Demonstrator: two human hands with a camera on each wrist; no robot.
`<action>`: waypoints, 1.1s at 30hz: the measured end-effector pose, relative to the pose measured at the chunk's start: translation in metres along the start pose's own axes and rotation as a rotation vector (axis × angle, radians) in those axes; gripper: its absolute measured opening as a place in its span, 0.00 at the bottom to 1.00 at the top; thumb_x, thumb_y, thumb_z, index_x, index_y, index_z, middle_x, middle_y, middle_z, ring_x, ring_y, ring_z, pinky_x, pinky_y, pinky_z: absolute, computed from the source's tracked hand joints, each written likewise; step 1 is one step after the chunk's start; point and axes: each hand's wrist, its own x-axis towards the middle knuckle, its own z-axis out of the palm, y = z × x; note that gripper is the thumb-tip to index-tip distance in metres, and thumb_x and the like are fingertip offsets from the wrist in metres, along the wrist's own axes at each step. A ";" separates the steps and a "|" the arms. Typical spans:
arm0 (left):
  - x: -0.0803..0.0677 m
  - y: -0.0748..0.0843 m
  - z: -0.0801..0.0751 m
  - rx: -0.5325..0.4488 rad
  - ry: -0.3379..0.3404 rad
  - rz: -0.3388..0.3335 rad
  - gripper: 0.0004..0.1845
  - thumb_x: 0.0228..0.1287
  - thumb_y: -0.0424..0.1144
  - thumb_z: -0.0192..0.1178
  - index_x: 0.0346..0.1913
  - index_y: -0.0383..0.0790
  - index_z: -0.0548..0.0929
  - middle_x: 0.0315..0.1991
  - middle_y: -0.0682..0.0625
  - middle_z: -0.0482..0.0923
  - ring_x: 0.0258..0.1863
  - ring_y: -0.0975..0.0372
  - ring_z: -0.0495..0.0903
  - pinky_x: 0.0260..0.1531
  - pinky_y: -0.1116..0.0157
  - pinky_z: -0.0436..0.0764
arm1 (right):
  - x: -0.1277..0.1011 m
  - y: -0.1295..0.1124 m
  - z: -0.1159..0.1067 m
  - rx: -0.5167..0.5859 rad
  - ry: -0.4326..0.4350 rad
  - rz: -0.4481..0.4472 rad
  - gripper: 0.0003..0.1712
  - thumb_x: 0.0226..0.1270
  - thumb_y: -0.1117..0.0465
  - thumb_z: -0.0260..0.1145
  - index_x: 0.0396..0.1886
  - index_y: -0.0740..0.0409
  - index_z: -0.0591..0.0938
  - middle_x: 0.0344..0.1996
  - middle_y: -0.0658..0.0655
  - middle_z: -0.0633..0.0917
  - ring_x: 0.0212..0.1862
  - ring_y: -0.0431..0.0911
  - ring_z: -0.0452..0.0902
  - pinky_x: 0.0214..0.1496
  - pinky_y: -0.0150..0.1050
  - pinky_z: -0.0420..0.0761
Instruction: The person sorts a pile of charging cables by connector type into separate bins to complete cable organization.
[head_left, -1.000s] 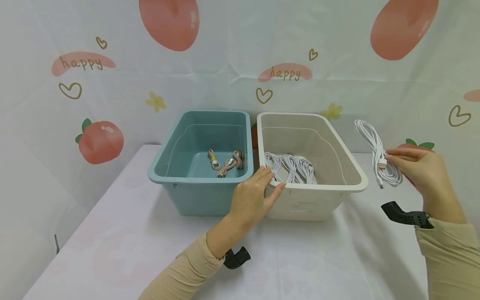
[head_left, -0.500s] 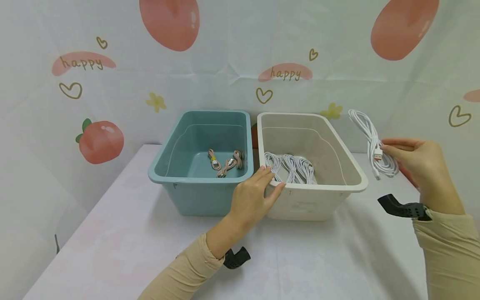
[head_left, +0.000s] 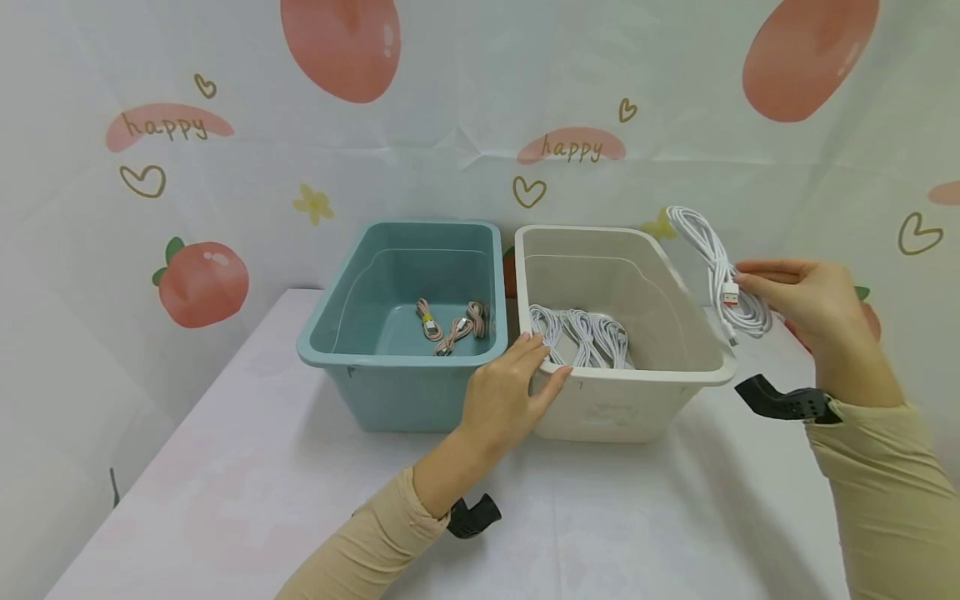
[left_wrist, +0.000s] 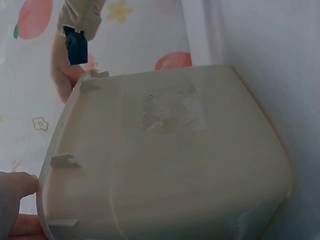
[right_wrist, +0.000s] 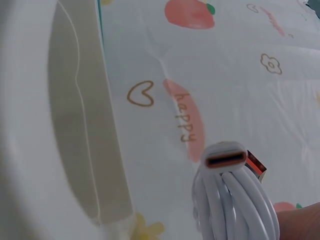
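My right hand [head_left: 806,304] pinches a coiled white cable [head_left: 718,268] in the air just past the right rim of the cream bin [head_left: 705,333]. In the right wrist view the white cable [right_wrist: 235,200] fills the lower right, its orange-tipped plug showing, with the cream bin [right_wrist: 30,150] at left. My left hand [head_left: 510,392] holds the near left corner of the cream bin, thumb on the rim; the left wrist view shows the cream bin [left_wrist: 170,160] wall and my fingertips [left_wrist: 17,187]. Several white cables [head_left: 581,333] lie inside it.
A teal bin [head_left: 375,358] stands against the cream bin's left side and holds pink braided cables [head_left: 453,321]. Both sit on a white table [head_left: 225,500] in front of a peach-print backdrop [head_left: 202,283]. Open tabletop lies in front and to the left.
My right hand has carried the white cable up and to the left, closer to the cream bin's right rim. The left hand has stayed on the bin corner.
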 end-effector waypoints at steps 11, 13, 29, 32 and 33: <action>0.000 0.000 0.000 -0.004 0.001 0.000 0.19 0.60 0.49 0.61 0.45 0.37 0.85 0.49 0.45 0.83 0.52 0.57 0.81 0.43 0.62 0.84 | 0.007 -0.021 0.021 -0.053 -0.022 -0.104 0.12 0.55 0.46 0.69 0.19 0.19 0.79 0.18 0.22 0.79 0.32 0.21 0.71 0.32 0.17 0.74; 0.000 0.000 0.001 -0.012 0.000 -0.002 0.18 0.60 0.48 0.61 0.44 0.37 0.85 0.49 0.45 0.83 0.52 0.56 0.81 0.43 0.61 0.84 | 0.008 -0.025 0.024 -0.074 -0.023 -0.109 0.11 0.55 0.45 0.68 0.19 0.18 0.79 0.19 0.22 0.79 0.33 0.22 0.71 0.33 0.17 0.74; 0.000 0.001 0.000 -0.008 0.005 0.000 0.18 0.60 0.48 0.61 0.44 0.37 0.85 0.48 0.44 0.83 0.52 0.56 0.82 0.43 0.61 0.84 | 0.018 -0.044 0.048 -0.114 -0.086 -0.130 0.04 0.53 0.40 0.68 0.26 0.22 0.80 0.20 0.22 0.79 0.40 0.25 0.70 0.36 0.17 0.72; 0.000 0.001 0.000 -0.002 0.002 0.002 0.18 0.60 0.48 0.61 0.44 0.37 0.85 0.49 0.45 0.83 0.52 0.56 0.82 0.43 0.62 0.84 | 0.022 -0.046 0.053 -0.118 -0.099 -0.140 0.04 0.54 0.42 0.68 0.26 0.23 0.80 0.20 0.22 0.79 0.44 0.27 0.70 0.37 0.16 0.72; 0.000 0.001 0.000 0.000 0.001 0.003 0.18 0.60 0.48 0.61 0.44 0.37 0.85 0.49 0.45 0.83 0.52 0.56 0.82 0.43 0.62 0.84 | 0.023 -0.046 0.055 -0.119 -0.102 -0.143 0.04 0.54 0.42 0.69 0.26 0.23 0.81 0.20 0.22 0.80 0.46 0.28 0.70 0.37 0.16 0.71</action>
